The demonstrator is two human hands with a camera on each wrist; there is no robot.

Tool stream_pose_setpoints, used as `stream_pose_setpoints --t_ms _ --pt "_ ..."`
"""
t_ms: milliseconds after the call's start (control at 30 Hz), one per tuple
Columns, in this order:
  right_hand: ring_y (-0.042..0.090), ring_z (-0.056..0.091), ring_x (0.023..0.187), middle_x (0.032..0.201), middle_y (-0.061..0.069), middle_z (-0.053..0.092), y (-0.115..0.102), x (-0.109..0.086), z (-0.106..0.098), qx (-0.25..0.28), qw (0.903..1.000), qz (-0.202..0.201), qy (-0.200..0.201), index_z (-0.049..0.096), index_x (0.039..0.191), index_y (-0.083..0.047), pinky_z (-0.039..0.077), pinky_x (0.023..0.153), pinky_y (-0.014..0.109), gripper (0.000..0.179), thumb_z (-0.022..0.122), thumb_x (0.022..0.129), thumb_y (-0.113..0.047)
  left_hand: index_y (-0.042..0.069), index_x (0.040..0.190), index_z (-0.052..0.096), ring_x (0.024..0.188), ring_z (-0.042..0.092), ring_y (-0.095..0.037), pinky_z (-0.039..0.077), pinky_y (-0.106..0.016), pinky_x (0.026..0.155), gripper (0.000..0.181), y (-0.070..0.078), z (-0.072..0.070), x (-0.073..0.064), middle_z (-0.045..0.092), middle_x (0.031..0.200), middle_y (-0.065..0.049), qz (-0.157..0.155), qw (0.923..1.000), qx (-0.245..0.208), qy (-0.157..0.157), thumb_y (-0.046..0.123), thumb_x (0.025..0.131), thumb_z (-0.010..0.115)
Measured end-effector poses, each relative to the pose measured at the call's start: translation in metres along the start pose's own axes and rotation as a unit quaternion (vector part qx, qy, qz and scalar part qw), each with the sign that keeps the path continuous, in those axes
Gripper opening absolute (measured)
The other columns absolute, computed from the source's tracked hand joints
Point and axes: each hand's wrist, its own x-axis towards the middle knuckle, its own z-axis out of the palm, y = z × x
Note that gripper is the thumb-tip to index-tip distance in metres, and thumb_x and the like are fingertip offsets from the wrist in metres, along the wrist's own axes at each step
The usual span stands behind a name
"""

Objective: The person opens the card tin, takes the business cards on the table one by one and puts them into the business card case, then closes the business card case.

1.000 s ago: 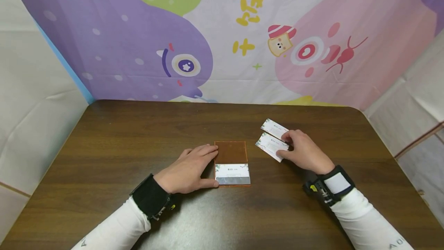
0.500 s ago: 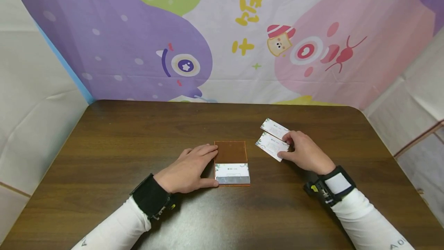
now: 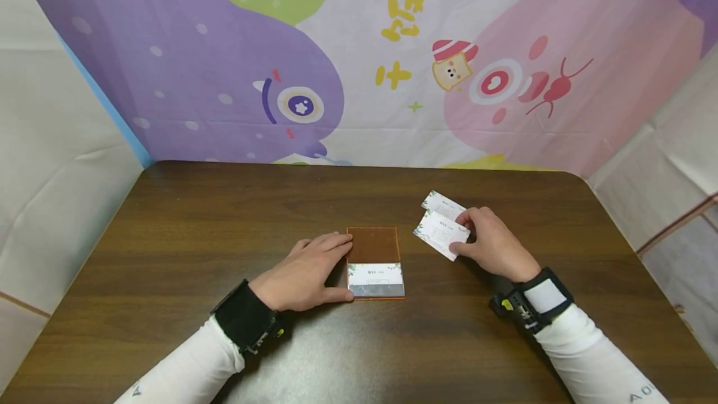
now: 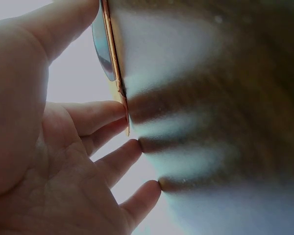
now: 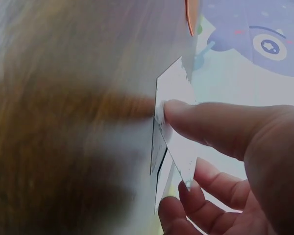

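Note:
My left hand (image 3: 303, 274) lies spread at the left side of a brown leather card holder (image 3: 372, 245) flat on the table. Its thumb and fingertips touch the holder's edge, and other fingertips rest on the wood in the left wrist view. A white card printed with leaves (image 3: 374, 274) sits in the holder's clear pocket. My right hand (image 3: 496, 245) pinches a white business card (image 3: 439, 234) between thumb and fingers. In the right wrist view this card (image 5: 175, 90) is tilted up off the table. Another printed card (image 3: 443, 202) lies behind it, partly covered.
The brown wooden table (image 3: 224, 204) reaches back to a cartoon-printed cloth (image 3: 370, 129). Pale cloth sides (image 3: 67, 142) stand at left and right. Black wrist straps with devices (image 3: 247, 317) sit on both wrists.
The front card has risen slightly in my right hand and now overlaps the card behind, closing the gap between them. My left hand and the card holder have stayed in place.

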Motion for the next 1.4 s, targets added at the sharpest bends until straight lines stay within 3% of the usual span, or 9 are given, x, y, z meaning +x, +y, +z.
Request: stream_pose_setpoints --t_ms 200,433,800,1400 --pt "0.029 0.059 0.091 0.105 0.015 0.064 -0.001 0.0 0.0 0.028 0.9996 -0.004 0.01 0.061 0.121 0.004 0.049 0.079 0.042 0.032 0.077 0.095 -0.007 0.001 0.162 0.042 0.156 0.031 -0.035 0.032 -0.063 0.117 0.091 0.0 0.0 0.0 0.037 0.168 -0.014 0.0 1.0 -0.002 -0.002 0.053 0.096 0.076" --pt "0.031 0.061 0.094 0.108 0.017 0.067 -0.003 -0.003 -0.004 0.049 0.9984 -0.018 0.023 0.063 0.122 0.003 0.051 0.084 0.047 0.02 0.062 0.103 -0.003 0.001 0.161 0.042 0.156 0.031 -0.035 0.032 -0.063 0.117 0.09 0.0 -0.001 0.0 0.037 0.168 -0.014 0.004 1.0 -0.003 -0.002 0.053 0.096 0.076" --pt "0.025 0.057 0.087 0.102 0.011 0.065 -0.019 -0.002 -0.009 0.063 0.9968 -0.038 0.029 0.065 0.123 0.0 0.048 0.076 0.039 0.019 0.06 0.104 -0.002 0.0 0.161 0.042 0.156 0.031 -0.035 0.032 -0.063 0.117 0.09 0.001 -0.002 -0.001 0.038 0.168 -0.014 0.003 1.0 -0.004 -0.002 0.052 0.096 0.077" --pt "0.023 0.06 0.086 0.102 0.009 0.067 -0.053 0.009 -0.002 0.078 0.9932 -0.083 0.022 0.066 0.12 -0.002 0.05 0.076 0.038 0.018 0.058 0.104 0.0 0.0 0.161 0.043 0.156 0.031 -0.035 0.032 -0.063 0.117 0.09 0.0 -0.002 -0.001 0.038 0.168 -0.014 0.003 1.0 -0.007 0.0 0.052 0.096 0.077"
